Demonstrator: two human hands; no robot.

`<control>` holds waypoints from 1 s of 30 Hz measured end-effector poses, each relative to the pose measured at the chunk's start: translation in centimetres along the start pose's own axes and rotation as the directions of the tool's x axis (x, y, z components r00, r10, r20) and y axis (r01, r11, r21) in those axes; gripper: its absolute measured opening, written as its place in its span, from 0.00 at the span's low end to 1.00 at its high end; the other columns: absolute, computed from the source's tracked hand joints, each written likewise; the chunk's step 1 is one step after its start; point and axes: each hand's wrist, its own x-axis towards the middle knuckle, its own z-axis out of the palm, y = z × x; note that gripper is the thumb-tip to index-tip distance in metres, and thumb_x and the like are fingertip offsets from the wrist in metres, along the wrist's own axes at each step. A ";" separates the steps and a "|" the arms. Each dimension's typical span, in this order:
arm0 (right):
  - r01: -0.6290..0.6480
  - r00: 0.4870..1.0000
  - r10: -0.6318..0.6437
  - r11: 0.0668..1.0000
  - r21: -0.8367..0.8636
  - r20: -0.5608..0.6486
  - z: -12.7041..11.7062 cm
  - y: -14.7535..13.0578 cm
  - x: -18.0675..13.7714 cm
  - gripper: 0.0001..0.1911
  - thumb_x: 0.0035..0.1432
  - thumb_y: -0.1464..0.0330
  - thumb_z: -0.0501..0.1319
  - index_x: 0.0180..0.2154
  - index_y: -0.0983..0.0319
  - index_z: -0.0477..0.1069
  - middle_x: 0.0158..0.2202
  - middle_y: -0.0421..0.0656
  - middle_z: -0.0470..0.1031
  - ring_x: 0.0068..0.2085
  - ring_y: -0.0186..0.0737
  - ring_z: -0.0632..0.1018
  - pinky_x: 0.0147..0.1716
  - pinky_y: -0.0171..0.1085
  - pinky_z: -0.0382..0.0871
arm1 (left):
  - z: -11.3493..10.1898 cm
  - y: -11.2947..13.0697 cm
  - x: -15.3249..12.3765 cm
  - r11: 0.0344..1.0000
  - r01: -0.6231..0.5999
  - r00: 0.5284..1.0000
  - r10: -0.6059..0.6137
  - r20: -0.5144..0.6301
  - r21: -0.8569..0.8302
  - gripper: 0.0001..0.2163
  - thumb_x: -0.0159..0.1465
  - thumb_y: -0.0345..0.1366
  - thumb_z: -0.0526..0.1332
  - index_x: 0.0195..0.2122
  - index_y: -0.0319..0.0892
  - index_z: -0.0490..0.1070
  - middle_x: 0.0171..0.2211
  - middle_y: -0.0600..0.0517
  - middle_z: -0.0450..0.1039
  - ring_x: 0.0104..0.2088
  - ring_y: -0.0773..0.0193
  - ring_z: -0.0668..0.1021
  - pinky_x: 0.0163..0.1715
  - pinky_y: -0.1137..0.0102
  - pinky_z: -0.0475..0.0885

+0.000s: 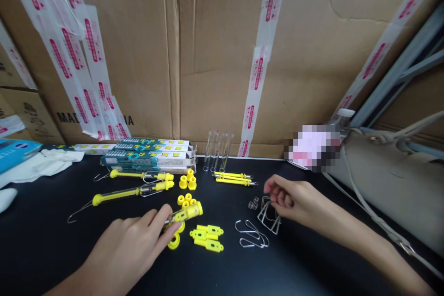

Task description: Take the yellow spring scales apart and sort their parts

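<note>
My left hand (pixel 135 243) is closed around a clear-tubed spring scale (pixel 189 212) with a yellow end cap, tilted up to the right; my fingers cover its lower part. My right hand (pixel 294 199) pinches at the top of the bent wire bails (pixel 268 219), its fingertips curled and partly hidden. Small clear plastic pieces (pixel 253 203) and wire S-hooks (pixel 252 235) lie left of it. Yellow flat tabs (pixel 208 238) rest right of my left hand, with yellow rings (pixel 174 241) beside its fingertips. Yellow caps (pixel 188 180) and smaller yellow collars (pixel 183 200) sit behind.
Two hooked spring scales (pixel 132 192) lie at left, before stacked printed boxes (pixel 149 155). Clear tubes (pixel 217 150) stand behind yellow rods (pixel 234 179). A large cardboard box (pixel 215 55) walls off the back. A bag (pixel 398 185) and a blurred phone-like object (pixel 310 148) are right.
</note>
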 end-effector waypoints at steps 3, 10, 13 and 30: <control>-0.002 0.998 -0.001 0.999 -0.046 -0.057 -0.5 0.4 0.5 0.09 0.52 0.76 0.59 0.37 0.59 0.70 0.27 0.37 0.76 0.25 0.33 0.74 0.27 0.32 0.70 | 0.2 -0.1 -0.1 0.997 -0.049 0.998 0.050 -0.022 0.068 0.30 0.58 0.14 0.54 0.53 0.54 0.76 0.47 0.50 0.81 0.30 0.56 0.85 0.18 0.72 0.73; 0.014 0.998 -0.020 0.995 -0.096 -0.063 0.3 1.8 0.9 0.12 0.56 0.73 0.60 0.41 0.60 0.77 0.37 0.43 0.80 0.30 0.38 0.78 0.32 0.36 0.75 | 0.3 -0.1 -0.1 0.998 -0.057 0.989 0.056 -0.140 -0.003 0.25 0.60 0.16 0.57 0.49 0.52 0.79 0.41 0.51 0.82 0.26 0.58 0.84 0.17 0.72 0.75; 0.004 0.999 -0.009 0.994 -0.107 -0.045 0.3 1.9 0.9 0.11 0.57 0.72 0.60 0.40 0.61 0.79 0.39 0.46 0.81 0.32 0.39 0.80 0.33 0.36 0.76 | -0.1 0.0 0.0 0.999 -0.032 0.995 0.029 -0.095 -0.025 0.21 0.63 0.19 0.57 0.48 0.49 0.79 0.40 0.50 0.83 0.25 0.57 0.84 0.17 0.71 0.75; -0.081 0.997 0.074 0.970 -0.231 -0.038 0.6 2.3 0.7 0.17 0.46 0.81 0.57 0.33 0.64 0.81 0.25 0.41 0.81 0.26 0.40 0.81 0.29 0.35 0.73 | 1.4 -0.1 -0.4 0.993 -0.049 0.988 0.064 -0.144 0.107 0.24 0.62 0.18 0.58 0.50 0.54 0.78 0.44 0.52 0.81 0.27 0.58 0.83 0.17 0.73 0.72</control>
